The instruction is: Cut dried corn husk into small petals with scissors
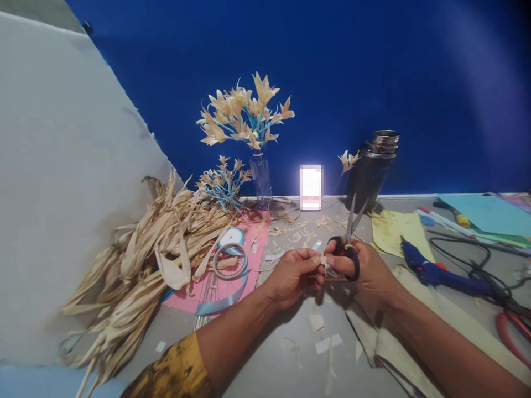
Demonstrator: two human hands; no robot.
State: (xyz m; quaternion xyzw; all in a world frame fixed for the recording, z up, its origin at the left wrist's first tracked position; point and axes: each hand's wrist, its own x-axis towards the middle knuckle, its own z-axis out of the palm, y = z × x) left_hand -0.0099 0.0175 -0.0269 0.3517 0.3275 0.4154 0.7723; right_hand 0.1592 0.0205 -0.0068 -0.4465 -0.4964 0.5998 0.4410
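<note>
My left hand [293, 278] is closed in a pinch on a small pale piece of corn husk [323, 262]. Facing it, my right hand [369, 271] has a pair of scissors [350, 228] hooked on its fingers. The scissors have black handles, and their blades point up, slightly apart, away from the husk. My right thumb and fingertips also meet the husk piece, so both hands touch it. Fingers partly cover the piece. Husk scraps [316, 322] lie on the table below my hands.
Left: a heap of dried corn husks [166, 243], pink paper [253, 243], a tape roll [230, 261]. Behind: husk flowers [240, 110] in a clear bottle [260, 177], a glowing screen [311, 188], a dark flask [369, 174]. Right: a blue glue gun [448, 276], cables, red-handled pliers [508, 334].
</note>
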